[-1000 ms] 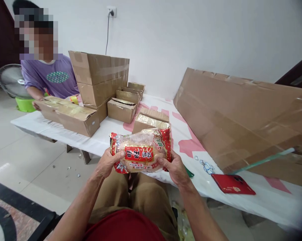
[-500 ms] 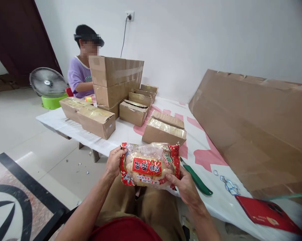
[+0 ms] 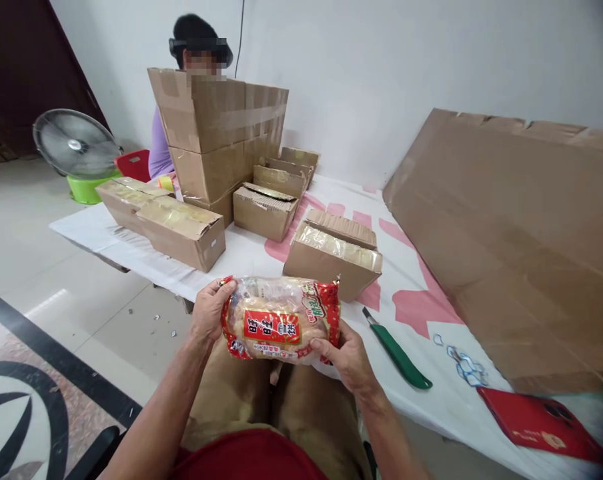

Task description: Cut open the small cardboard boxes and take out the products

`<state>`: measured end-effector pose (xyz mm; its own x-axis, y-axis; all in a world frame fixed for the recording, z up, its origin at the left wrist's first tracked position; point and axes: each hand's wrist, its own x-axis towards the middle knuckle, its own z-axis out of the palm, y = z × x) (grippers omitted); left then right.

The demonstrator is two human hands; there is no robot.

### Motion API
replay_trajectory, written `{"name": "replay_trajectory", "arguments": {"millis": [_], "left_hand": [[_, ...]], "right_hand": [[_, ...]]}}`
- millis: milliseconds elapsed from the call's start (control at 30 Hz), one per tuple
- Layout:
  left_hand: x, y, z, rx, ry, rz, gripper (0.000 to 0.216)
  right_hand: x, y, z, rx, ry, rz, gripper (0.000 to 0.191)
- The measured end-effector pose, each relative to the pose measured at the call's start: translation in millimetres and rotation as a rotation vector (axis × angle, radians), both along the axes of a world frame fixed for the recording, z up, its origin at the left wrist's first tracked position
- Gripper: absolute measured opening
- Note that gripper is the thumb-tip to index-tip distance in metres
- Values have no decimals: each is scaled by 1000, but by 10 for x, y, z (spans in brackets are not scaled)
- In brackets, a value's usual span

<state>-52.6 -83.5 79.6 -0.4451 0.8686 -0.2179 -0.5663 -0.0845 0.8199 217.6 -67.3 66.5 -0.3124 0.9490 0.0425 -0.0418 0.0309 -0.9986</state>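
Observation:
Between my two hands I hold a clear and red bag of rice crackers [image 3: 276,320], printed side up, above my lap. My left hand [image 3: 210,312] pinches its left end, thumb on top. My right hand [image 3: 349,357] is closed on the lower right corner, with the thumb pressed on the front and the fingers behind it. To the right, apart from my hand, a green utility knife [image 3: 400,357] lies on the white-covered table [image 3: 251,257] with its blade out. Just beyond the bag stands a cardboard box [image 3: 334,257].
Stacked taped boxes [image 3: 216,140] rise on the left, with long low boxes [image 3: 181,230] before them. A large cardboard sheet [image 3: 511,247] leans at right. A red phone [image 3: 539,423] lies near the edge. Behind the stack sits a person [image 3: 161,147]; a fan [image 3: 74,147] stands left.
My view has shifted, and the bag with both hands now appears a little further left and higher. Both hands keep their grip. The other person is now more hidden behind the boxes.

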Motion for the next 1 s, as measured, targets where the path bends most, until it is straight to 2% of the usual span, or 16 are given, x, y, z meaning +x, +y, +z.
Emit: {"name": "replay_trajectory", "arguments": {"millis": [267,400,467,500,567,667,733,833,900,967,1000], "left_hand": [[-107,28,-66,18,-11,-2,53],[-161,-24,-34,44,61,-20,51],[-194,-59,1,54,113,-54,50],[-208,-76,18,52,137,-70,50],[-227,-101,44,42,181,-84,51],[-213,-122,59,46,225,-88,52],[-182,-136,61,61,248,-100,51],[-134,-180,76,78,294,-120,48],[-110,-223,99,76,309,-130,47],[-95,-263,126,72,318,-128,47],[-91,-278,138,73,323,-124,47]], "right_hand": [[-151,60,-81,-31,6,-15,50],[-144,73,-158,-102,14,84,55],[-58,94,-136,-59,-5,137,60],[1,107,-91,-8,-15,123,62],[117,127,79,122,-56,-11,58],[179,128,495,336,-252,-226,37],[108,120,786,492,-418,-180,28],[-92,121,1061,661,-619,54,25],[-220,129,1091,727,-733,151,17],[-313,134,1031,810,-795,167,7],[-345,134,987,863,-803,150,9]]}}
